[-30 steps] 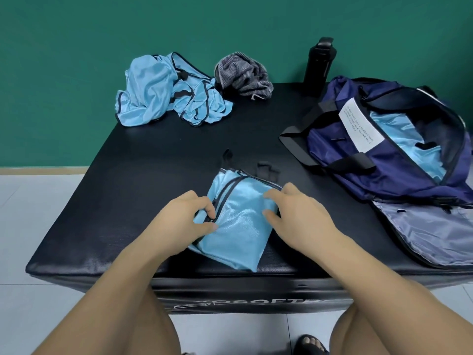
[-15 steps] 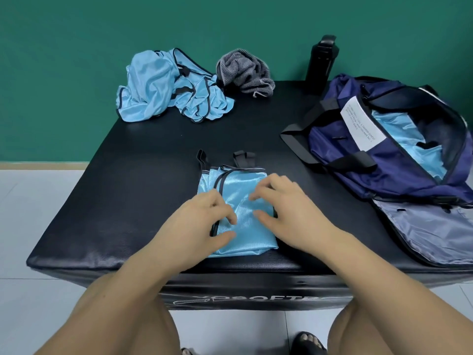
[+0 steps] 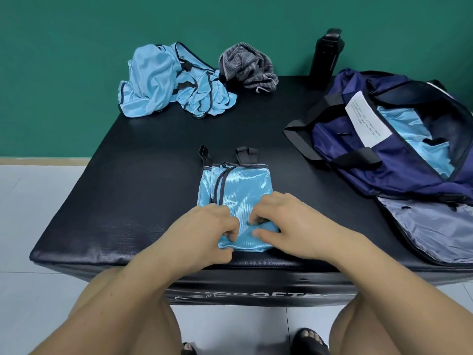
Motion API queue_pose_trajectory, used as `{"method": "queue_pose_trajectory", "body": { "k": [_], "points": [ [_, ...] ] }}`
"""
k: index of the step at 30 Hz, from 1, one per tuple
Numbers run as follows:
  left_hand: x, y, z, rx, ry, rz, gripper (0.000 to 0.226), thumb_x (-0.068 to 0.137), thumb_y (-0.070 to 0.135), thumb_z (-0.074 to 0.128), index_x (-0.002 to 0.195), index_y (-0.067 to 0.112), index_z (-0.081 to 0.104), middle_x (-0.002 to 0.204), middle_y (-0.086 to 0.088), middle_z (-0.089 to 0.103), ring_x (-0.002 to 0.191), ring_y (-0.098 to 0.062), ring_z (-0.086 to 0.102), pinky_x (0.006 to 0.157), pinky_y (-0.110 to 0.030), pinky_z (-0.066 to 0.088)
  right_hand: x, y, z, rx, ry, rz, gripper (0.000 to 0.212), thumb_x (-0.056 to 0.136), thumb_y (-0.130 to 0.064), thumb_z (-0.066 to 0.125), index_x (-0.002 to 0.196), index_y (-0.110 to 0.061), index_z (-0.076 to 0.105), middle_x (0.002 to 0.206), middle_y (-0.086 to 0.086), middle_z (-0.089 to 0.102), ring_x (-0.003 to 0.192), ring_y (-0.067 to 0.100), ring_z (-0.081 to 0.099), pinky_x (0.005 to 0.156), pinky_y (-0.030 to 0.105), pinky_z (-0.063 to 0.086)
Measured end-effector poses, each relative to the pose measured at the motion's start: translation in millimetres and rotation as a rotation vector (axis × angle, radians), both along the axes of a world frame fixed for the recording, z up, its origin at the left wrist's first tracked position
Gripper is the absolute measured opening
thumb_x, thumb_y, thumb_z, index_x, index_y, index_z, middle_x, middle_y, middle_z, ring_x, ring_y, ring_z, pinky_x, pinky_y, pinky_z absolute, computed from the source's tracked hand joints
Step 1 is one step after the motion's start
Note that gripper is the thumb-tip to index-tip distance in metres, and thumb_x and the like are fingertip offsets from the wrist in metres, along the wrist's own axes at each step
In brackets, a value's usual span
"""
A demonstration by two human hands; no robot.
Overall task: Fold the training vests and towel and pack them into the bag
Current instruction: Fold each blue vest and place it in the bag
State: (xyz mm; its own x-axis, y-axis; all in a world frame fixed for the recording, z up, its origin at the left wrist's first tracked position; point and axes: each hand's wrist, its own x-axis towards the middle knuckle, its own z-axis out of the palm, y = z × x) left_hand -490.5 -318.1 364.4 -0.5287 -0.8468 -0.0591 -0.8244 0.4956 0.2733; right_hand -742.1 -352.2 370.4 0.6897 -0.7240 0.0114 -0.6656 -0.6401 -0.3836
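Left hand (image 3: 207,234) and right hand (image 3: 289,224) cover the near end of the folded vest (image 3: 238,190); both curl into the cloth, tips out of sight. Bag (image 3: 384,165) cut off at right edge. Label (image 3: 366,119) print too small to read. Counter (image 3: 128,188) front lettering half-hidden by my arms.

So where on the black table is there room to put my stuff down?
Bare table lies left of the folded vest, and in the middle between it and the crumpled vests and towel behind. A narrower gap runs between the folded vest and the bag. The bag crowds the right side.
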Motion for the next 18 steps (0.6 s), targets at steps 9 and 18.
{"method": "queue_pose_trajectory", "body": {
  "k": [9, 18],
  "points": [
    [-1.1, 1.1, 8.6, -0.014, 0.137, 0.042, 0.008, 0.08, 0.042, 0.052, 0.087, 0.038, 0.053, 0.109, 0.02, 0.058, 0.1, -0.006, 0.055, 0.09, -0.028, 0.043, 1.8, 5.8, 12.0, -0.103, -0.088, -0.005, 0.052, 0.077, -0.075, 0.075, 0.116, -0.042, 0.066, 0.111, -0.018, 0.045, 0.104, 0.004, 0.04, 0.099, 0.034, 0.038],
    [-2.8, 0.8, 16.2, 0.154, 0.444, 0.267, 0.01, 0.092, 0.03, 0.061, 0.094, 0.035, 0.052, 0.089, 0.006, 0.072, 0.061, -0.018, 0.054, 0.064, -0.048, 0.052, -0.4, -5.9, -2.0, -0.051, -0.127, -0.036, 0.035, 0.087, -0.039, 0.076, 0.118, -0.036, 0.062, 0.118, -0.02, 0.056, 0.113, 0.008, 0.049, 0.101, 0.041, 0.042]
  ]
}}
